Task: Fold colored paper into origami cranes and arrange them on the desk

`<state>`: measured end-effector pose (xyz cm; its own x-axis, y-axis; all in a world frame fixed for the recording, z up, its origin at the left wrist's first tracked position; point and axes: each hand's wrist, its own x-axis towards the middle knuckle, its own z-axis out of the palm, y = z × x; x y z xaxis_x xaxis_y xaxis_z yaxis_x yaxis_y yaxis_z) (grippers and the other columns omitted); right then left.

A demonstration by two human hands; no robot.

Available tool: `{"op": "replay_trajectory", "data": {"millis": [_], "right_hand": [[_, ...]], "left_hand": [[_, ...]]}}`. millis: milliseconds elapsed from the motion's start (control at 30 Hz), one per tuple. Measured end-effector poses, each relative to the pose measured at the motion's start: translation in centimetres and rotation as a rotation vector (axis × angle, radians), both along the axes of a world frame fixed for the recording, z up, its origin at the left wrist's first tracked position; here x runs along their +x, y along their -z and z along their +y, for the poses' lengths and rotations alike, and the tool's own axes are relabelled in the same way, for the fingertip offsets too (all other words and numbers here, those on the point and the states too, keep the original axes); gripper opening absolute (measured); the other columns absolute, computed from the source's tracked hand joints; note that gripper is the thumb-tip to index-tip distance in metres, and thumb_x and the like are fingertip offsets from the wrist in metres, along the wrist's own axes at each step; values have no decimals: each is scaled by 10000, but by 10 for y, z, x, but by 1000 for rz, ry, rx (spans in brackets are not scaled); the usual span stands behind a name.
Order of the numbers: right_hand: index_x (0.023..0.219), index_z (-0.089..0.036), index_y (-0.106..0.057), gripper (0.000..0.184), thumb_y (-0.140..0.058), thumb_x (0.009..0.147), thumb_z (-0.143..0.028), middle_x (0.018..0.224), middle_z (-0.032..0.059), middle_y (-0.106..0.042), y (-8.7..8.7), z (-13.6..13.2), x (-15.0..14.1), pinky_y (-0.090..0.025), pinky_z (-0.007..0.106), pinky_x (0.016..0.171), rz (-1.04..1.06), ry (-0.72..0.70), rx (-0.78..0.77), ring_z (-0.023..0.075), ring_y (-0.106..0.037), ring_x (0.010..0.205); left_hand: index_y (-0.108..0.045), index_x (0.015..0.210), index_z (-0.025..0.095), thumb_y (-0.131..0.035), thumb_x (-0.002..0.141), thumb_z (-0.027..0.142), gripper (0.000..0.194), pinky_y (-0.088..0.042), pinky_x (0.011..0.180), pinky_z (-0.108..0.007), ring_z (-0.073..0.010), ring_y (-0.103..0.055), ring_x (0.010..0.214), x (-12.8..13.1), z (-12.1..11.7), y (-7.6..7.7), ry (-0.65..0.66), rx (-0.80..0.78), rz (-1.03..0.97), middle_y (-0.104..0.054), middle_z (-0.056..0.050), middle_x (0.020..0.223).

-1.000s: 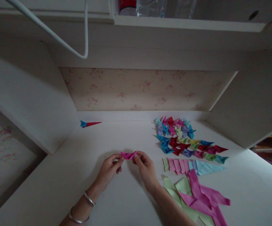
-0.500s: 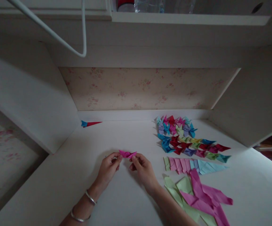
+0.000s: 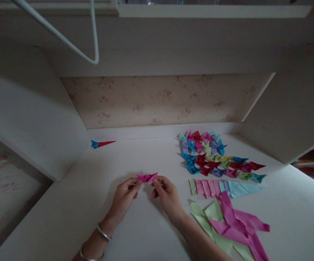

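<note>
I see the left hand (image 3: 124, 195) and right hand (image 3: 168, 195) each pinching an end of the magenta folded paper (image 3: 147, 178) between them. Its right tip now shows clearer of the pinch, suggesting an adjusted hold; farther right lie small folded pieces (image 3: 201, 159).
</note>
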<state>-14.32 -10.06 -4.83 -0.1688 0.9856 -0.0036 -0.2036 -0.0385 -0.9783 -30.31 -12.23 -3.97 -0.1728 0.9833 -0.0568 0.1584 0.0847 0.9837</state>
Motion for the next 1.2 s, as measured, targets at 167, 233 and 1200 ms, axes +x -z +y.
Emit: {"op": "replay_trajectory", "data": {"millis": [167, 233, 1200], "right_hand": [[880, -163, -631, 350, -580, 821, -505, 728, 21, -626, -1, -1, 1, -403, 225, 471, -17, 4, 12, 101, -531, 494], [886, -164, -628, 347, -572, 829, -502, 747, 26, -631, -1, -1, 1, -397, 224, 464, -22, 8, 20, 97, -523, 488], [813, -190, -572, 308, -536, 841, -495, 496, -39, -526, -2, -3, 3, -352, 214, 444, -78, 5, 15, 109, -475, 444]], "left_hand": [[-682, 897, 134, -627, 766, 518, 409, -260, 447, -199, -97, -381, 490, 3, -2, -2, -40, 23, 27, -438, 46, 512], [-687, 930, 135, -629, 762, 518, 422, -257, 440, -196, -94, -380, 482, 3, -2, -2, -43, 29, 25, -448, 45, 515], [-661, 892, 152, -618, 785, 457, 326, -248, 419, -194, -82, -339, 445, 6, -6, -6, 11, 65, 64, -401, 68, 485]]}}
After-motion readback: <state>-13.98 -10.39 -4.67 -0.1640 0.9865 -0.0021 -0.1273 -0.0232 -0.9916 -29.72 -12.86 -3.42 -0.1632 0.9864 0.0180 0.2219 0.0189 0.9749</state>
